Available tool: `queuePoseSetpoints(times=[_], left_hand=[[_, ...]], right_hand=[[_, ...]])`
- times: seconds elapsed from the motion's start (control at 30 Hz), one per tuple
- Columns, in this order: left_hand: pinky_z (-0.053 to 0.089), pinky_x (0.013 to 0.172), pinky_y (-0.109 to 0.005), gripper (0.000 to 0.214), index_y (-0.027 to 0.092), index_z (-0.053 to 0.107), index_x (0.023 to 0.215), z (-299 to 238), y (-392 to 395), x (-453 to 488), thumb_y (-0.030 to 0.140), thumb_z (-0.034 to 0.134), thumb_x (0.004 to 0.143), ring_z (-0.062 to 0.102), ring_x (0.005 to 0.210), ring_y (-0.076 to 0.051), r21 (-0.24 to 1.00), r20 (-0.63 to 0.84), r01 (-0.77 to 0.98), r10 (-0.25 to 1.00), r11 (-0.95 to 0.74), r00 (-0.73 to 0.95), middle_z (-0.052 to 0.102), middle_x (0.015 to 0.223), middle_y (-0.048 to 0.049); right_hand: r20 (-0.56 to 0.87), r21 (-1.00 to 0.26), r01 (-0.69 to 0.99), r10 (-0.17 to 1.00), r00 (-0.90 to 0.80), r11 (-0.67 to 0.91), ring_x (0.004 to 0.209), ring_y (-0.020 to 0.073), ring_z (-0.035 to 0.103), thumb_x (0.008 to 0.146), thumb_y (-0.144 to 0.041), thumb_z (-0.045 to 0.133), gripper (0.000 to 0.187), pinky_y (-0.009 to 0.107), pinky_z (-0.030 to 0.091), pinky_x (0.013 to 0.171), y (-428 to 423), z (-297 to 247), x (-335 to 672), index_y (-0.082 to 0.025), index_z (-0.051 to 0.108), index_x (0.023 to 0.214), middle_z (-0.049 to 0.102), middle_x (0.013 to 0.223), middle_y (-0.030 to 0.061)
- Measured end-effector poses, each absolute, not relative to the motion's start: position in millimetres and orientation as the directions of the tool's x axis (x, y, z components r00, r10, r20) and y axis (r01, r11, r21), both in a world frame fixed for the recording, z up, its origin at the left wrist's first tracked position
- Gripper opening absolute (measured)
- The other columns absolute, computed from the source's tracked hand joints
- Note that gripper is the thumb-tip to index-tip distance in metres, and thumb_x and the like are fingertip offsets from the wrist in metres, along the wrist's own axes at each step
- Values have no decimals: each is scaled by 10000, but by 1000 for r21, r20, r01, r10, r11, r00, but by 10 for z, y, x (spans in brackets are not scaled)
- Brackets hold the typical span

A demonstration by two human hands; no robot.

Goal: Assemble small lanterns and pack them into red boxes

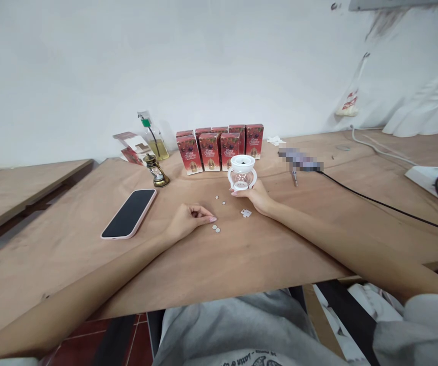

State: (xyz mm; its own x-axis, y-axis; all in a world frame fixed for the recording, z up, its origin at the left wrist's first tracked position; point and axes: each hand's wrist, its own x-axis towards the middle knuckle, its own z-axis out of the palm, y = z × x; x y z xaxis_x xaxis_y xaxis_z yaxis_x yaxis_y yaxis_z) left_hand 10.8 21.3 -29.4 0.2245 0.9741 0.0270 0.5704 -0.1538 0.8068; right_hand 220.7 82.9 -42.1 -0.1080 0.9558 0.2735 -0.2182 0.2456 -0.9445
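My right hand (257,197) holds a small white lantern body (241,173) from below, just above the table. It has a clear globe, curved side arms and a round recessed end facing up. My left hand (191,219) rests on the wood with thumb and fingertips pressed together; whatever is between them, if anything, is too small to make out. Right beside those fingertips lie two silvery button cells (217,230). Two smaller round pieces (224,203) are scattered farther back. A small white cross-shaped plastic piece (246,213) lies below my right hand.
Red printed boxes (211,152) stand in rows at the back. On the left are a bronze-coloured lantern (156,172), a phone (129,213) and a pump bottle (155,140). A screwdriver (294,177) and a black cable (375,202) lie on the right.
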Motion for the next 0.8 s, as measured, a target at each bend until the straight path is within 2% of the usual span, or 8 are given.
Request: queuePoseSetpoints(times=[0.23, 0.4, 0.47, 0.6, 0.7, 0.8], left_hand=[[185, 474, -229, 471, 136, 721, 766, -290, 314, 69, 581, 723, 612, 280, 499, -69, 819, 43, 555, 980, -146, 193, 463, 504, 37], [277, 516, -228, 523, 127, 708, 889, -252, 432, 49, 602, 668, 673, 397, 562, -101, 790, 112, 593, 987, -159, 115, 532, 608, 8], [343, 577, -238, 517, 152, 706, 986, -241, 456, 72, 587, 639, 715, 451, 635, -125, 712, 178, 660, 971, -239, 160, 569, 709, -15], [413, 797, -320, 466, 216, 628, 1195, -249, 438, 157, 512, 466, 875, 516, 877, -189, 430, 292, 802, 904, -415, 311, 555, 938, -66], [409, 846, -366, 491, 199, 575, 1265, -277, 418, 213, 478, 353, 927, 502, 933, -218, 261, 276, 845, 875, -466, 398, 511, 938, -83], [416, 840, -377, 525, 164, 596, 1236, -276, 420, 249, 491, 318, 933, 492, 923, -229, 170, 251, 855, 861, -490, 443, 492, 926, -94]], right_hand=[[257, -949, -218, 959, -116, 228, 795, 203, 647, 436, -214, 794, 446, 414, 492, 872, 835, -427, 2217, -213, 582, 828, 671, 808, -3], [248, -952, -213, 961, -122, 219, 799, 211, 651, 430, -217, 800, 465, 418, 496, 867, 834, -422, 2219, -209, 584, 842, 682, 819, 4], [257, -949, -217, 959, -120, 227, 809, 211, 654, 428, -223, 801, 470, 417, 495, 873, 830, -415, 2215, -210, 582, 843, 691, 867, 13], [260, -947, -226, 959, -115, 229, 848, 222, 658, 423, -236, 804, 475, 418, 489, 893, 821, -406, 2206, -212, 584, 843, 697, 897, 21], [246, -952, -216, 962, -122, 216, 839, 224, 662, 434, -242, 803, 471, 423, 491, 888, 818, -409, 2205, -211, 593, 855, 700, 874, 21], [245, -954, -209, 961, -127, 216, 838, 224, 662, 442, -241, 802, 476, 419, 492, 881, 821, -416, 2207, -204, 602, 872, 700, 880, 27]])
